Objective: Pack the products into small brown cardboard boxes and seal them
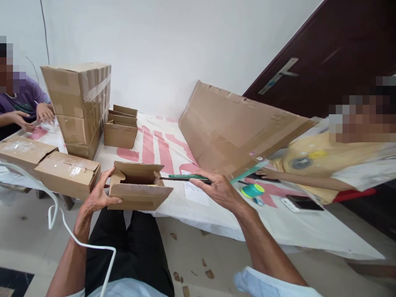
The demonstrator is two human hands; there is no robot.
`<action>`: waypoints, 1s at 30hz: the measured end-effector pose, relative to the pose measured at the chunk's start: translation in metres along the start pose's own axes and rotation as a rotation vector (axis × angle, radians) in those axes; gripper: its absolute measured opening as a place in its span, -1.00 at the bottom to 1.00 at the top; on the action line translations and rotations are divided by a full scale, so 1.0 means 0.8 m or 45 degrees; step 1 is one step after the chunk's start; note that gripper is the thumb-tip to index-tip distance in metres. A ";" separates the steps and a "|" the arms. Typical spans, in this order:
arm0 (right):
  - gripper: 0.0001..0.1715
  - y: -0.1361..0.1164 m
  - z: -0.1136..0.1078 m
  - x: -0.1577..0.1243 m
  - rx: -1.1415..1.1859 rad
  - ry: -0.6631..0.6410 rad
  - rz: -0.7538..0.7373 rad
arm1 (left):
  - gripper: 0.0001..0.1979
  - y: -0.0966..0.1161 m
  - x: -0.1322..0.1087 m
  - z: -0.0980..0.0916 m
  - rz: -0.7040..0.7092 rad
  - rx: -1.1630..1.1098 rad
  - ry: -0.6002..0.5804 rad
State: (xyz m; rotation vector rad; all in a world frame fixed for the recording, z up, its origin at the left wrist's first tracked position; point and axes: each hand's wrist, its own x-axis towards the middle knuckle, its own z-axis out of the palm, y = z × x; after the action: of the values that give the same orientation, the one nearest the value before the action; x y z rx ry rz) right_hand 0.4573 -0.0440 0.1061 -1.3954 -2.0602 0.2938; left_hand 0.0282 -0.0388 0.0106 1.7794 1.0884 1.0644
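Observation:
A small cardboard box point(140, 197) with its top flaps open sits at the table's front edge. My left hand point(100, 194) grips its left end, thumb on the near side and fingers at the back. In my right hand point(216, 189) is a slim green box cutter point(185, 177), pointing left. Its thin tip meets the box's right end, where a small flap edge shows. The inside of the box is dark and its bottom is hidden. A white paper point(196, 194) with handwriting lies just below the cutter.
Closed boxes point(68, 171) stand at left, before a tall taped stack point(82, 103). Smaller open boxes point(120, 134) are behind. A large cardboard sheet point(235, 132) leans at right, near green tape point(252, 190) and a phone point(305, 203). Co-workers sit at both sides; a white cable point(83, 244) crosses my left arm.

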 end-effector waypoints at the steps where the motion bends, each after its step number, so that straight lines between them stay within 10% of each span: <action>1: -0.59 0.009 0.003 -0.006 0.028 0.063 0.048 | 0.18 0.000 0.000 -0.001 -0.008 0.003 0.006; 13: -0.44 0.111 0.133 -0.046 0.386 0.669 0.500 | 0.18 0.006 0.002 -0.009 -0.013 0.100 0.086; 22: -0.48 0.112 0.244 -0.047 0.136 0.566 0.409 | 0.17 0.005 0.004 -0.015 -0.012 0.125 0.115; 30: -0.51 0.045 0.204 -0.019 0.383 0.549 0.183 | 0.16 0.010 0.005 -0.020 -0.016 0.144 0.087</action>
State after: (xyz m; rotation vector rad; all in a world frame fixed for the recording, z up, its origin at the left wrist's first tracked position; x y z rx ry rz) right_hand 0.3895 -0.0171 -0.0449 -1.2902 -1.5024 0.3165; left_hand 0.0168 -0.0345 0.0248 1.8331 1.2215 1.0818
